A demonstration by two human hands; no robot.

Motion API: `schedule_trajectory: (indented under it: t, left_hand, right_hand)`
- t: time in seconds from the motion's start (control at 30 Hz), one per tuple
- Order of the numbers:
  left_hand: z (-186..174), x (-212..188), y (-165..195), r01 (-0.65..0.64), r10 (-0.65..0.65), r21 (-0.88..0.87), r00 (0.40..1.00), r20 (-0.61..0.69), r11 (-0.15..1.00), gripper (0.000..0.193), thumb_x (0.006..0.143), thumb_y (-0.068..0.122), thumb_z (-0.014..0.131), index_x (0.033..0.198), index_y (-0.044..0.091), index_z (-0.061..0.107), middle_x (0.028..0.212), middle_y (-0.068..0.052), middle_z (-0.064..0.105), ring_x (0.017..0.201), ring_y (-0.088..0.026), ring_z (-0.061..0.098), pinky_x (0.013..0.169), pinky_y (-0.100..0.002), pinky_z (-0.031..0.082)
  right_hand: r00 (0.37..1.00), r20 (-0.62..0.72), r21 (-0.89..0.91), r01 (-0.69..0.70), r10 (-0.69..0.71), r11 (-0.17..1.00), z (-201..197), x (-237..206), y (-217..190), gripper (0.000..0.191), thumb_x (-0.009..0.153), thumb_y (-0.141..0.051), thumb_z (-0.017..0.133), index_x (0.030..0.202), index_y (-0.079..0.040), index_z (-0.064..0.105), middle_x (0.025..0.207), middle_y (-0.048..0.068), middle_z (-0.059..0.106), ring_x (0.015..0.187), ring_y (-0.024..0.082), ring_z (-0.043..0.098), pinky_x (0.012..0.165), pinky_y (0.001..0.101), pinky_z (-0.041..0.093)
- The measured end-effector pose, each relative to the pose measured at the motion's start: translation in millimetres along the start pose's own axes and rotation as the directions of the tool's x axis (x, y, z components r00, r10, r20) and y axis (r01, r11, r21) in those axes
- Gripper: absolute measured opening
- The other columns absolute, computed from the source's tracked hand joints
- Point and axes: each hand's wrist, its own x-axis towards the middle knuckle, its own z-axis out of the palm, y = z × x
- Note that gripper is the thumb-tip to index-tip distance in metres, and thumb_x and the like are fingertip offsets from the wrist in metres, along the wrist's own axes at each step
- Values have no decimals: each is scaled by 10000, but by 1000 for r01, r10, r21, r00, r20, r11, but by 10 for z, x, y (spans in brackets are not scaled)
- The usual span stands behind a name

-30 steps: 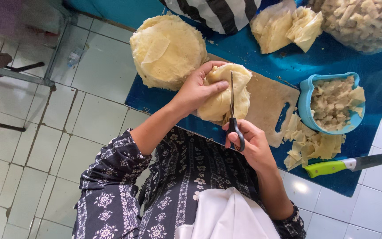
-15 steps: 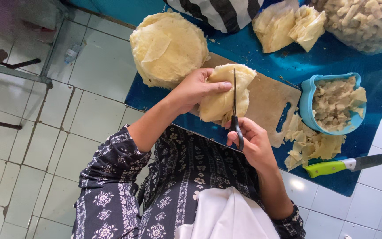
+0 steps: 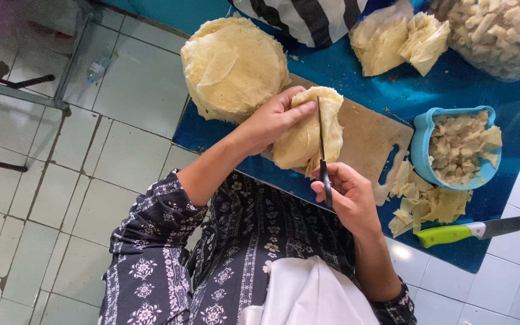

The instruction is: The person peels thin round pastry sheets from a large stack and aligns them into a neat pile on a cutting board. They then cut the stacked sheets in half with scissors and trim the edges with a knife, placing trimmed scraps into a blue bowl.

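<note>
The folded stack of pale yellow sheets (image 3: 305, 135) sits in your left hand (image 3: 272, 120), raised just above the wooden cutting board (image 3: 365, 141) near the middle of the blue surface (image 3: 356, 66). Your left fingers (image 3: 296, 99) are curled over the top of the stack, thumb beneath, gripping it firmly. Your right hand (image 3: 347, 195) holds a pair of dark scissors (image 3: 323, 153), fingers closed through the handles; the blades point away from you and run up across the folded sheets, looking nearly closed, with the tip close to your left fingertips.

To the left and farther off, touching the board's far left corner, lies a round pile of the same thin sheets (image 3: 233, 66), its top one creased. To the right of the board stands a blue bowl (image 3: 422, 138) full of small cut pieces, and a loose heap of cut pieces (image 3: 428, 201) lies just near of it on the surface. Nearer still, at the right edge, a knife with a green handle (image 3: 455, 233) lies flat, blade pointing right. At the far side rest two folded bundles of sheets (image 3: 398, 42), and in the far right corner a clear container of cut pieces (image 3: 501, 33). A striped cloth (image 3: 308, 18) hangs at the far edge. Pale floor tiles (image 3: 61, 168) spread out on the left.
</note>
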Motion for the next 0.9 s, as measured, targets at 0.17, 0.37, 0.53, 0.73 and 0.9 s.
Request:
schedule_trajectory:
  t: [0.17, 0.37, 0.53, 0.73, 0.9]
  left_hand:
    - [18, -50, 34, 74, -71, -40, 993, 89, 996, 227, 1047, 280, 597, 1179, 96, 618, 1030, 39, 665, 945, -17, 601, 829, -241, 530]
    - [20, -6, 49, 94, -82, -109, 991, 103, 990, 231, 1047, 258, 611, 1195, 82, 620, 1044, 40, 667, 952, -22, 615, 842, -240, 534]
    - [-17, -11, 28, 105, -91, -121, 990, 111, 987, 241, 1047, 251, 620, 1207, 72, 616, 1048, 37, 663, 959, -28, 617, 845, -244, 535]
    - [33, -18, 58, 106, -97, -53, 984, 150, 993, 255, 1049, 250, 620, 1214, 55, 628, 1053, 32, 673, 965, -26, 620, 841, -239, 541]
    - [7, 5, 64, 147, -138, -70, 983, 118, 987, 269, 1016, 246, 629, 1223, 73, 619, 1041, 27, 682, 929, -33, 638, 791, -237, 548]
  right_hand:
    - [999, 24, 0, 22, -22, 1000, -8, 59, -47, 227, 932, -55, 725, 1137, 26, 671, 844, -4, 660, 726, 54, 614, 640, 191, 464]
    - [997, -28, -59, 67, -69, 996, 5, 48, -105, 177, 930, -40, 725, 1081, 41, 679, 859, 0, 667, 700, 49, 580, 614, 198, 467]
    - [999, 4, -54, 32, -32, 998, -35, 101, -158, 199, 914, -51, 738, 1085, 36, 681, 833, 7, 672, 685, 56, 602, 607, 194, 467]
    - [999, 34, -13, 8, -7, 1000, -94, 274, -225, 212, 922, -73, 749, 1078, 37, 655, 823, -5, 656, 708, 49, 612, 623, 192, 483]
    - [998, -9, -43, 61, -62, 997, -55, 269, -188, 222, 925, -71, 744, 1114, 28, 682, 814, -10, 642, 677, 45, 572, 590, 189, 435]
